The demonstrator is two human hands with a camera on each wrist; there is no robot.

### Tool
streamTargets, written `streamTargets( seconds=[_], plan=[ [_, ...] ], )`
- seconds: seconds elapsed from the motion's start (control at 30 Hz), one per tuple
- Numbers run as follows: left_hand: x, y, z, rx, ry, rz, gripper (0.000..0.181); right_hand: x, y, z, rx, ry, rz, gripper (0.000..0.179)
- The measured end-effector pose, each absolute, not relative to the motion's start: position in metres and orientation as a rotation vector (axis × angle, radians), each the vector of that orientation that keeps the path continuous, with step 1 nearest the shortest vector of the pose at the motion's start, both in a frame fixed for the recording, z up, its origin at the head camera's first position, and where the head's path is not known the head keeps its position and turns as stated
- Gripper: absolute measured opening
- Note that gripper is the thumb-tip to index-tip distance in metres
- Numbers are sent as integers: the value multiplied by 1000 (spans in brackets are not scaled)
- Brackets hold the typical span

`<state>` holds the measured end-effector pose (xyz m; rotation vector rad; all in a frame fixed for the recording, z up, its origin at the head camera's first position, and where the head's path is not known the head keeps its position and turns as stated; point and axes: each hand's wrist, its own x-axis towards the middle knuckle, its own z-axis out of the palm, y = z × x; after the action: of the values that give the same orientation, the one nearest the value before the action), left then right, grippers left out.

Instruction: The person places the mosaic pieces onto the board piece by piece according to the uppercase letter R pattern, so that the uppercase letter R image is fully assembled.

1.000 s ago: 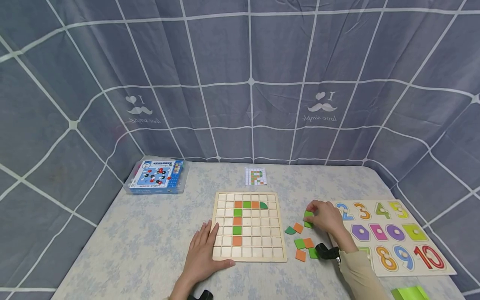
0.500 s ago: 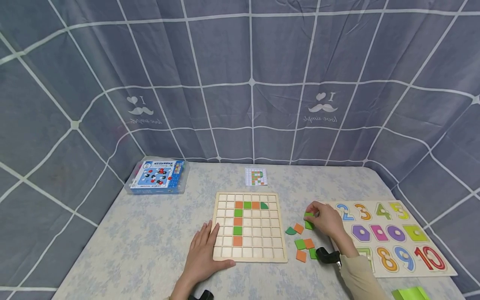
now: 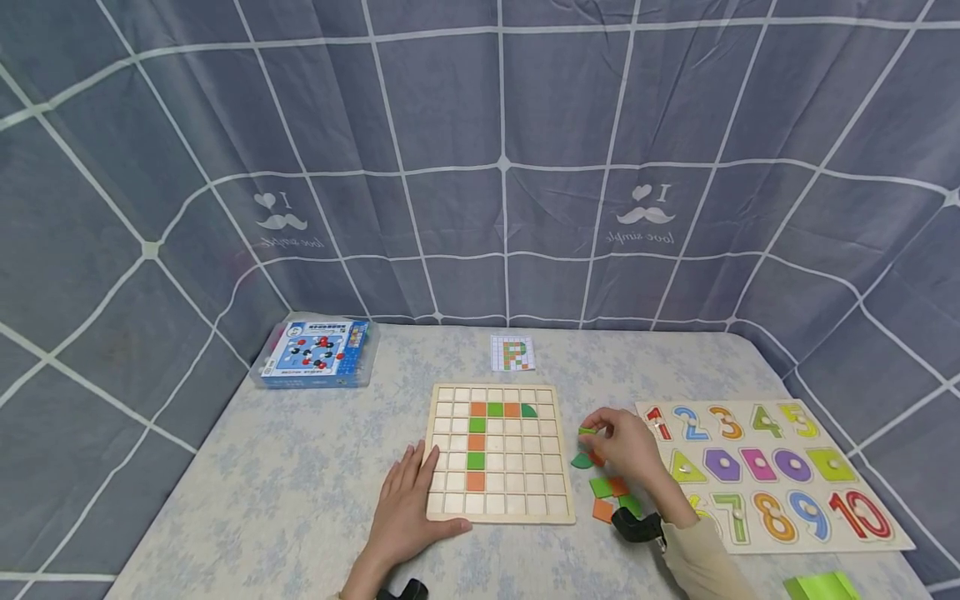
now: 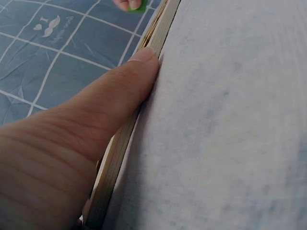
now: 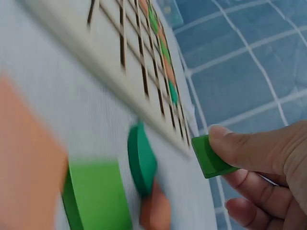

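Observation:
My right hand [image 3: 628, 446] pinches a light green square tile [image 5: 206, 155] between thumb and fingers, raised above the table to the right of the wooden grid board [image 3: 525, 483]. Orange and green square tiles fill part of one column and one row of that board. A dark green quarter-round tile [image 3: 528, 411] ends the row. My left hand [image 3: 403, 508] rests at the board's lower left corner, fingers along the left side and thumb [image 4: 124, 84] against the front edge. Beneath my right hand lie loose tiles, among them a dark green quarter-round one [image 5: 142, 160] and a green square [image 3: 601, 487].
A number puzzle board [image 3: 780, 475] lies to the right, with a bright green object [image 3: 821, 586] in front of it. Behind the grid board is a small pattern card [image 3: 512, 353]. A blue-labelled plastic box [image 3: 315, 354] stands at the back left, before a grey-blue curtain [image 3: 450, 208].
My right hand has lifted the green square tile away from the puzzle board's edge and carried it left toward the grid board. My left hand has stayed in place.

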<state>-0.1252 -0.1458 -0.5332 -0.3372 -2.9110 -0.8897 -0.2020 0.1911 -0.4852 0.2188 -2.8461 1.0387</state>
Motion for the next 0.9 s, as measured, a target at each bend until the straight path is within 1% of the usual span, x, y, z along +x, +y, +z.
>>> streamTargets(
  seconds=[0.53, 0.9],
  plan=[
    [-126, -146, -533, -349, -2887, -866, 115, -173, 111, -484, 681, -2791, 1178, 16],
    [-125, -145, -534, -351, -2882, -874, 115, -162, 69, -488, 914, -2827, 1238, 18]
  ],
)
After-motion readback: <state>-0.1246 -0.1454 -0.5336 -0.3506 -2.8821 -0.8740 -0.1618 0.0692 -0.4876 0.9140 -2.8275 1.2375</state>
